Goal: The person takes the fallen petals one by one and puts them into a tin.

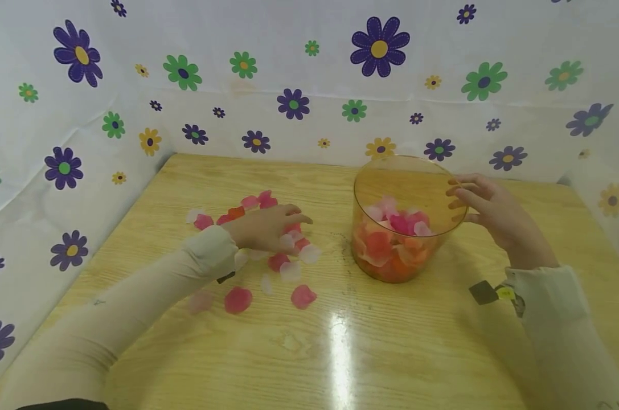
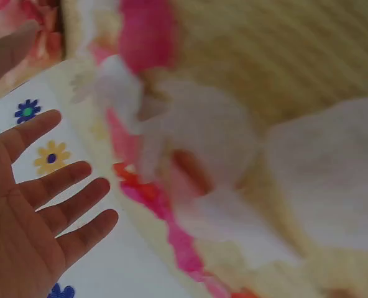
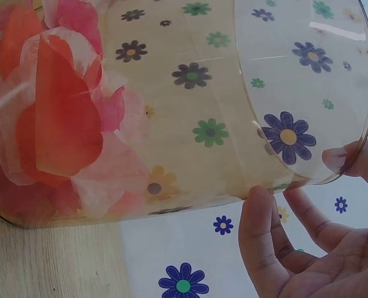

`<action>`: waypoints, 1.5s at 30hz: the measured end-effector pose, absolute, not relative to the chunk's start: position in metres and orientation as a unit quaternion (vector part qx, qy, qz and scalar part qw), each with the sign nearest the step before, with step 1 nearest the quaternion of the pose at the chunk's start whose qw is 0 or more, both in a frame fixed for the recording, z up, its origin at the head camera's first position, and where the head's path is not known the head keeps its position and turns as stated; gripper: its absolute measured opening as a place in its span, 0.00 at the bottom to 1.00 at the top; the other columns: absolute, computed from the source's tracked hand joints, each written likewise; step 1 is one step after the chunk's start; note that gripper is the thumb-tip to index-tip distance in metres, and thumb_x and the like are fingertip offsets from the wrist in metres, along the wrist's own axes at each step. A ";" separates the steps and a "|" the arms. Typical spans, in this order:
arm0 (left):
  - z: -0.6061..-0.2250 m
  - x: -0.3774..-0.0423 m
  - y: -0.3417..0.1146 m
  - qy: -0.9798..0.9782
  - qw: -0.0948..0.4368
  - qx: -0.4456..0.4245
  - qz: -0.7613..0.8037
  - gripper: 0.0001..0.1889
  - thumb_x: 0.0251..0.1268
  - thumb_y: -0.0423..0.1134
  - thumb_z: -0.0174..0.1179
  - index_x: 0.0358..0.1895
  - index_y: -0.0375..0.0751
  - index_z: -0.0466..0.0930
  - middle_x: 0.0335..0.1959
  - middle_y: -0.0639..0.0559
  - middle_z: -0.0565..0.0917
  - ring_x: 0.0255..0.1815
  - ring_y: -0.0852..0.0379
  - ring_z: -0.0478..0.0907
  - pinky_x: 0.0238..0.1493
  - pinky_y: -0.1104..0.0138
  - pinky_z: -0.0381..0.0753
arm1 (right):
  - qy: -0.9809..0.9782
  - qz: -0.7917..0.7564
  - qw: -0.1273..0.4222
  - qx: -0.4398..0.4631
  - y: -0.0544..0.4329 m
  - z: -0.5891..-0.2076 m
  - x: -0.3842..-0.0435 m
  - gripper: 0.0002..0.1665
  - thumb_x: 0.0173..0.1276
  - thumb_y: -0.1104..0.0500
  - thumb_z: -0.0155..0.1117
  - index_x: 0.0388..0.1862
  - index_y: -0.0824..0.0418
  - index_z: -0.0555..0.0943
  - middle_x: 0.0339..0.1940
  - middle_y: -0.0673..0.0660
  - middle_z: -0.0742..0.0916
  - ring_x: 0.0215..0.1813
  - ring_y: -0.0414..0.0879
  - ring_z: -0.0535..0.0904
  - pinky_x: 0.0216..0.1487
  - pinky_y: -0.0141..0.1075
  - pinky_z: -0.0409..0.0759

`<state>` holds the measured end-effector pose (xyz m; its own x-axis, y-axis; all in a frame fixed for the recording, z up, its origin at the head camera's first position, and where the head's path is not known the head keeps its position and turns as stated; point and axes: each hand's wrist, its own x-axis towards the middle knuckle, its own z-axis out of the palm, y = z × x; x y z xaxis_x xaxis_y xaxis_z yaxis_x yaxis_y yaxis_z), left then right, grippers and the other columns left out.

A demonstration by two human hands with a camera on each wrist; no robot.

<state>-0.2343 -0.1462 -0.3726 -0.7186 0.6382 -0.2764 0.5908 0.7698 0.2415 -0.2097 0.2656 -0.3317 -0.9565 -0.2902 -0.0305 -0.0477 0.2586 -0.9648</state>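
Observation:
A transparent amber tub point(image 1: 363, 239) stands upright on the table, its lower part filled with pink, white and orange petals point(image 3: 66, 124). At its right side my right hand point(image 1: 486, 202) holds the wall near the rim. In the right wrist view the fingertips point(image 3: 257, 202) meet the clear wall. To the left of the tub, my left hand point(image 1: 268, 225) is low over loose petals point(image 1: 278, 262), fingers spread and pointing right. The left wrist view shows its palm point(image 2: 16, 230) with nothing gripped. The hand and sleeve hide some petals.
The wooden table point(image 1: 288, 353) has a bright light streak near its front. More petals point(image 1: 237, 299) lie scattered nearer the front. A white flower-patterned cloth point(image 1: 319, 74) hangs behind and at both sides of the table.

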 end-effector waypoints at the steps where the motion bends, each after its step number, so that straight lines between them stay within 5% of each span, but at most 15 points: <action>1: -0.377 -0.234 -0.147 0.925 0.178 0.330 0.067 0.38 0.56 0.58 0.61 0.70 0.55 0.60 0.72 0.43 0.59 0.65 0.43 0.69 0.61 0.50 0.74 | 0.789 -0.597 0.101 -0.107 0.265 -0.332 -0.210 0.10 0.74 0.54 0.47 0.52 0.44 0.70 0.47 0.37 0.78 0.46 0.32 0.74 0.42 0.24 0.79; 6: -0.393 -0.233 -0.153 0.919 0.176 0.348 0.064 0.39 0.53 0.57 0.63 0.69 0.50 0.62 0.72 0.37 0.58 0.71 0.38 0.58 0.67 0.45 0.64 | 0.774 -0.616 0.108 -0.103 0.264 -0.331 -0.210 0.10 0.74 0.55 0.48 0.51 0.45 0.70 0.46 0.37 0.79 0.46 0.33 0.74 0.42 0.24 0.78; 16: -0.400 -0.232 -0.150 0.919 0.128 0.364 0.083 0.20 0.58 0.41 0.61 0.55 0.46 0.76 0.56 0.45 0.75 0.54 0.47 0.74 0.59 0.55 0.75 | 0.777 -0.612 0.102 -0.106 0.265 -0.332 -0.210 0.10 0.73 0.53 0.49 0.52 0.46 0.71 0.47 0.39 0.78 0.46 0.35 0.75 0.41 0.25 0.80; 21: -0.402 -0.232 -0.148 0.924 0.138 0.347 0.084 0.17 0.61 0.39 0.60 0.54 0.45 0.76 0.47 0.50 0.77 0.42 0.54 0.74 0.53 0.61 0.79 | 0.773 -0.617 0.102 -0.109 0.266 -0.333 -0.210 0.11 0.73 0.53 0.50 0.52 0.47 0.71 0.47 0.39 0.79 0.45 0.35 0.75 0.41 0.26 0.80; 30: -0.403 -0.233 -0.147 0.912 0.124 0.376 0.105 0.06 0.60 0.34 0.61 0.40 0.40 0.80 0.34 0.51 0.81 0.37 0.53 0.74 0.49 0.60 0.78 | 0.788 -0.598 0.099 -0.107 0.266 -0.331 -0.210 0.11 0.74 0.53 0.49 0.52 0.45 0.70 0.46 0.38 0.79 0.45 0.34 0.75 0.42 0.25 0.80; 37: -0.386 -0.231 -0.150 0.920 0.150 0.338 0.128 0.06 0.59 0.31 0.60 0.39 0.42 0.80 0.38 0.51 0.81 0.42 0.52 0.74 0.56 0.58 0.75 | 0.794 -0.590 0.099 -0.109 0.266 -0.331 -0.210 0.09 0.74 0.54 0.47 0.51 0.43 0.70 0.45 0.36 0.79 0.46 0.33 0.75 0.42 0.25 0.79; 45: -0.362 -0.238 -0.158 0.913 0.124 0.353 0.159 0.04 0.58 0.29 0.61 0.32 0.43 0.80 0.33 0.54 0.81 0.37 0.54 0.73 0.46 0.62 0.76 | 0.793 -0.590 0.107 -0.106 0.266 -0.330 -0.209 0.10 0.75 0.55 0.46 0.51 0.42 0.70 0.44 0.34 0.79 0.45 0.32 0.75 0.43 0.23 0.78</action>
